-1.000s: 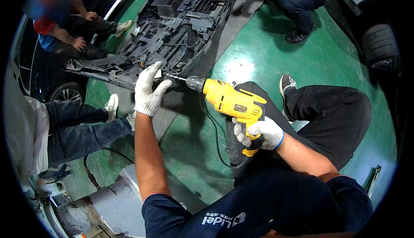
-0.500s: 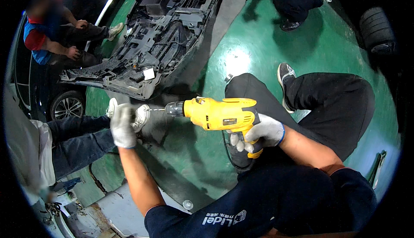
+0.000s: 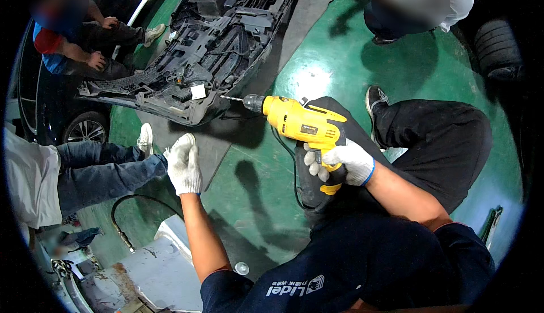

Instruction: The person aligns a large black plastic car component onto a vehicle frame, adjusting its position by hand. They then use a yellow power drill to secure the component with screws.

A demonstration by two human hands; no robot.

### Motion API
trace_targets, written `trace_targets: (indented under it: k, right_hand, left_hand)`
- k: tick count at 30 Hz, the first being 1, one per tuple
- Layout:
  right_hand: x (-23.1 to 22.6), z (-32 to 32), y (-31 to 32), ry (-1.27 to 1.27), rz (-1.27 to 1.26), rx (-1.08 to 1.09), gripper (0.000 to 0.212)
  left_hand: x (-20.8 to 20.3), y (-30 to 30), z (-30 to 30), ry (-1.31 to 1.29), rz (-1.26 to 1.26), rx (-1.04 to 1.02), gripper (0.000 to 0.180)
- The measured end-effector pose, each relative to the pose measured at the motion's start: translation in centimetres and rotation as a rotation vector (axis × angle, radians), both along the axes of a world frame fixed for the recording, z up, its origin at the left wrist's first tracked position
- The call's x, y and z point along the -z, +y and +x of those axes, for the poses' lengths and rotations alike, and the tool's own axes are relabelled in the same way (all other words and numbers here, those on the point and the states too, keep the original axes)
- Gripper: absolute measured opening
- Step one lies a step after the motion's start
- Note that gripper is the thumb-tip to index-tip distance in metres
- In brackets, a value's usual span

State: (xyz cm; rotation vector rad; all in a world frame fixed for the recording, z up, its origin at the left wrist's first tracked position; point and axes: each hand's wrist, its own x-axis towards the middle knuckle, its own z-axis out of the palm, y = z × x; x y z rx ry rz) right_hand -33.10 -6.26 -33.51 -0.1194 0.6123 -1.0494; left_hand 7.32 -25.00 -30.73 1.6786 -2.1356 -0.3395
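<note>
My right hand (image 3: 350, 163), in a white knit glove with a blue cuff, is wrapped round the grip of a yellow power drill (image 3: 300, 121). The drill lies across the front of my lap. Its black chuck (image 3: 254, 103) holds a thin drill bit (image 3: 232, 98) that points left, toward the near edge of a dark bumper cover (image 3: 258, 58). A black cord (image 3: 290, 151) hangs beside the drill. To the left, my left hand (image 3: 185, 165), also gloved, is raised with its fingers stretched out. It appears to hold nothing and is apart from the drill.
A person (image 3: 62, 35) sits at the upper left by a dark car (image 3: 28, 92). Another's jeans (image 3: 107, 182) stretch in from the left. A third person (image 3: 416, 4) crouches at the upper right near stacked tires (image 3: 498, 49). A pale panel (image 3: 158, 273) and black hose (image 3: 122, 231) lie lower left.
The drill has swung up and slightly right, its bit now angled upward. My left hand has moved away from the bit, right and down. The person at upper right leans further into view.
</note>
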Motion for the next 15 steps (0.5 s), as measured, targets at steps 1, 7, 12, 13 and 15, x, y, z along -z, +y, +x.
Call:
trace_targets:
  k: [1, 7, 12, 13, 15]
  right_hand:
    - [0.6, 0.0, 0.0, -0.008, 0.004, 0.004, 0.048]
    - [0.6, 1.1, -0.4, -0.032, -0.031, 0.023, 0.047]
    - [0.3, 1.5, -0.8, -0.034, -0.027, 0.032, 0.045]
    - [0.5, 1.7, -0.8, -0.048, -0.018, 0.035, 0.045]
    - [1.1, 1.8, -0.7, -0.039, -0.005, 0.029, 0.046]
  left_hand:
    - [-0.9, -0.6, -2.1, -0.023, -0.102, 0.038, 0.04]
    - [-3.8, -5.3, -11.0, -0.24, -0.191, 0.231, 0.082]
    - [-1.7, -9.2, -12.6, -0.511, 0.021, 0.209, 0.054]
    - [-1.3, -9.4, -12.9, -0.536, 0.027, 0.198, 0.053]
    - [-0.8, -9.9, -13.1, -0.547, 0.041, 0.186, 0.048]
